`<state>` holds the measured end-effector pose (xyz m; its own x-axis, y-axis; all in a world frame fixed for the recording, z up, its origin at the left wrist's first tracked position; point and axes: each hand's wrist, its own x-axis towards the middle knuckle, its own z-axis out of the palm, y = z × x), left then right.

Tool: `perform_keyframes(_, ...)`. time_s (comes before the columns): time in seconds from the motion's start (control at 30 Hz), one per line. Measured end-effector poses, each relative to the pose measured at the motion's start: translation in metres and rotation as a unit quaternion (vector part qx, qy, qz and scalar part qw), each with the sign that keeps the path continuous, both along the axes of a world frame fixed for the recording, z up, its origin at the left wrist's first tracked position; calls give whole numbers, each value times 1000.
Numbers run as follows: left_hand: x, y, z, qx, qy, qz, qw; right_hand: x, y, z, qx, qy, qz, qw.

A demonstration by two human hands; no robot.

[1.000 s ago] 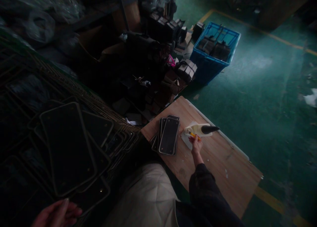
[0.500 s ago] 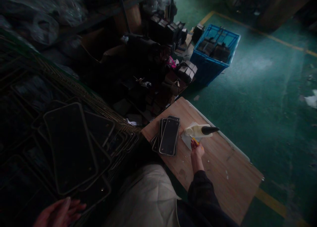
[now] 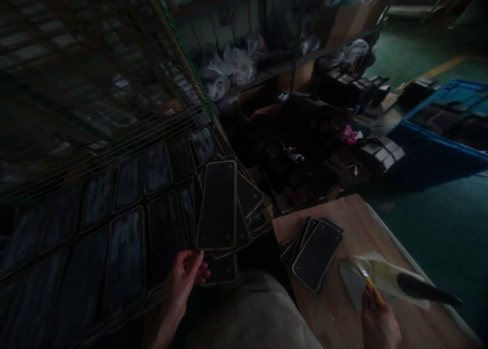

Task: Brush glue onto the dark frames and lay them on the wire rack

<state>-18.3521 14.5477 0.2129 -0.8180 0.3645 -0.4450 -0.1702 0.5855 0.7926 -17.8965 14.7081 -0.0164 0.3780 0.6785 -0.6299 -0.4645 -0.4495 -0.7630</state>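
My left hand [image 3: 185, 280] reaches up to a pile of dark rectangular panels [image 3: 217, 207] on a wire rack, its fingertips at the lower edge of the pile, fingers curled loosely. My right hand [image 3: 377, 323] is at the lower right over the wooden table [image 3: 354, 212], pinched on a thin yellow-handled brush [image 3: 368, 280]. The brush tip points at a white glue bottle with a black nozzle [image 3: 404, 285] lying on its side on a pale sheet. A small stack of dark panels [image 3: 314, 255] lies on the table left of the bottle.
A wire rack [image 3: 95, 135] holding several dark panels fills the left. Behind stand shelves with plastic bags [image 3: 232, 67] and piles of dark boxes [image 3: 354, 85]. A blue crate [image 3: 446, 120] sits on the green floor at the right.
The view has swung left and up. My left hand rose from the frame's bottom edge to the panel pile. My right hand still holds the brush by the bottle.
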Motion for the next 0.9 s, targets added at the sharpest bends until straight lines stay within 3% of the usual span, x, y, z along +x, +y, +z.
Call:
perform_keyframes(0.07, -1, -2, 0, 8, 21, -8, 1000, -20, 16, 21, -9, 31, -39, 999)
perform_keyframes(0.13, -4, -4, 0, 13, 48, -31, 998, -51, 36, 53, 0, 74, -46, 996)
perform_keyframes(0.2, -9, -4, -1, 22, 64, -47, 997, -90, 57, 95, 41, 75, 2, 996)
perform_keyframes(0.3, -19, 0, -4, 27, 57, -56, 996, -158, 79, 170, 136, 52, 130, 981)
perform_keyframes(0.4, -29, 4, -8, 24, 62, -60, 996, -226, 86, 235, 261, -38, 283, 922)
perform_keyframes(0.47, -35, 6, -11, 26, 63, -67, 995, -267, 85, 262, 330, -87, 359, 869)
perform_keyframes(0.53, -40, 7, -13, 28, 62, -89, 994, -302, 86, 275, 378, -114, 426, 814)
perform_keyframes(0.67, -47, 7, -14, 51, 41, -125, 990, -352, 96, 275, 437, -169, 523, 713)
perform_keyframes(0.9, -50, 3, -12, 94, -71, -134, 984, -393, 122, 281, 488, -310, 564, 590)
